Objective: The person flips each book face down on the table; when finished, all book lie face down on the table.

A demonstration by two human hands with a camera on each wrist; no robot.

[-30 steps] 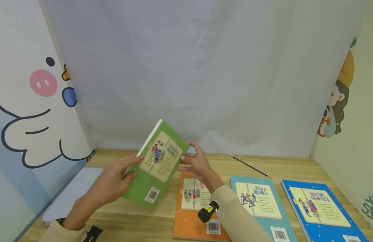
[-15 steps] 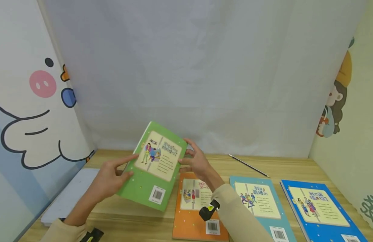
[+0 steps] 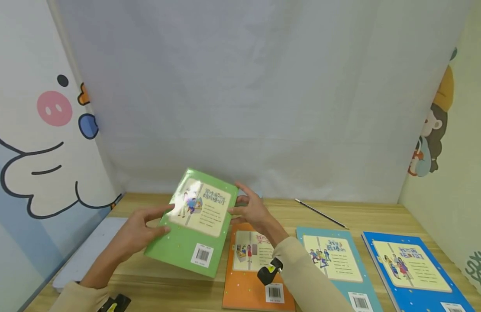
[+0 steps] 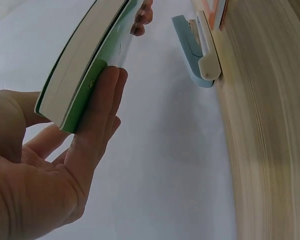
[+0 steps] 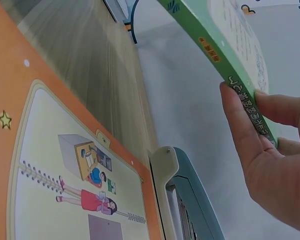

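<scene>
A green book (image 3: 193, 225), its back cover with picture panel and barcode facing up, is held tilted above the wooden table. At its left edge my left hand (image 3: 143, 229) grips it between thumb and fingers; the left wrist view shows the page edges there (image 4: 75, 75). My right hand (image 3: 253, 210) pinches the opposite, spine side, where lettering shows in the right wrist view. Below the right forearm lies an orange book (image 3: 240, 286), partly covered by the sleeve. A teal book (image 3: 334, 260) and a blue book (image 3: 415, 268) lie farther right.
Behind the right hand sits a blue-and-white stapler (image 4: 195, 52), mostly hidden in the head view. A black pencil (image 3: 321, 213) lies toward the back. On the left rests a flat white object (image 3: 88, 253). A pale curtain (image 3: 244, 95) closes off the rear.
The green book has turned to face upward more and sunk slightly toward the left, both hands still holding it. The left hand has shifted a little left with it. The other books stay put.
</scene>
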